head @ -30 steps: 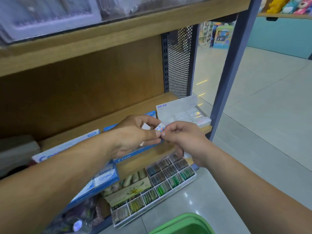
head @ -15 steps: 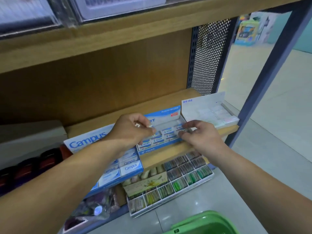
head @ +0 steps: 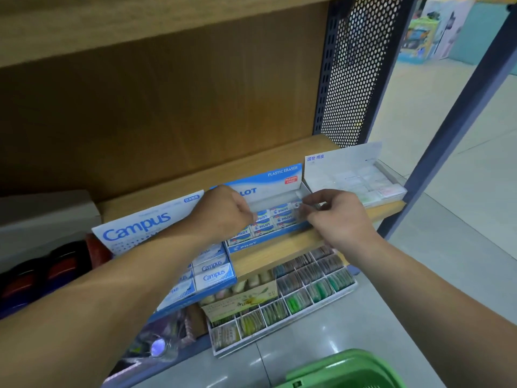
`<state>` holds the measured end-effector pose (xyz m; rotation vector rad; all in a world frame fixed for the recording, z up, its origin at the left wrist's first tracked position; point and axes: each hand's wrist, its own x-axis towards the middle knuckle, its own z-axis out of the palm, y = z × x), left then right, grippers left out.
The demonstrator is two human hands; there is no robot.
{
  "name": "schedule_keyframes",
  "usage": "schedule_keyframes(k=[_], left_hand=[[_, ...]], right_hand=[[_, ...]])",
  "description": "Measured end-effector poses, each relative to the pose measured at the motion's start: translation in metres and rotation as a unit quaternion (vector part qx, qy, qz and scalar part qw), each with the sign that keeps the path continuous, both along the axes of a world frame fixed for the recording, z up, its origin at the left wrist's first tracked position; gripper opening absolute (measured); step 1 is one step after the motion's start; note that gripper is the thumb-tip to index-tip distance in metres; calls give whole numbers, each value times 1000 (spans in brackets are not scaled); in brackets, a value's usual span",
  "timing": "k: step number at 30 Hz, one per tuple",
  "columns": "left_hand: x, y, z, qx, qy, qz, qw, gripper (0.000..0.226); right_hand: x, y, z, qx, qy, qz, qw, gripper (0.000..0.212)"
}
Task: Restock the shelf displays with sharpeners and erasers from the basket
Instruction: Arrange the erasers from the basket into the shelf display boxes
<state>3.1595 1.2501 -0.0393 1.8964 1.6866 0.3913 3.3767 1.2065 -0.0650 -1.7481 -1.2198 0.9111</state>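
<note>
Right hand (head: 335, 222) pinches an eraser (head: 298, 204) over the Pilot box (head: 246, 244); left hand (head: 223, 214) is curled, contents hidden. Misaligned insertion could dislodge seated rows (head: 279, 219).

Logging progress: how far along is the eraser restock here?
Done: the front rows of the Pilot box hold erasers. In hand: the right hand pinches an eraser at the box's right end; the left hand is curled over the rows, its contents hidden. Left: the box's back looks unfilled; inside the green basket is unseen.
</note>
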Motion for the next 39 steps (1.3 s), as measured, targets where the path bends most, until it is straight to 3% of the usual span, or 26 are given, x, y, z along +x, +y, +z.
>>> schedule_keyframes(k=[2,4,9,14,18,21,24,32,37,39], left_hand=[[0,-1,6,-17,19,-16,1000,21],[0,-5,17,-52,-15,-2,999,24],[-12,-18,41,-189,-290,54,937,28],[-22,-23,42,-181,-374,55,908,30],[-22,-26,46,-199,-469,65,858,32],[-16,-28,44,-186,-502,70,842,34],[-8,-30,35,-186,-486,92,849,36],[31,-36,31,-152,-342,40,926,30],[88,-23,30,-77,-215,-44,973,23],[110,-11,29,-56,-167,-49,983,16]], right_hand=[[0,0,1,-3,5,2,1000,14],[-2,0,4,-6,11,4,1000,13],[-17,-4,21,-19,85,37,996,3],[-38,-10,38,-42,167,123,977,4],[-47,-15,37,-70,162,177,968,12],[-46,-16,34,-83,163,181,966,19],[-43,-19,33,-62,181,169,967,20],[6,-32,29,-85,144,82,983,40],[50,-42,26,-124,209,-31,969,7],[63,-47,25,-157,254,-35,954,16]])
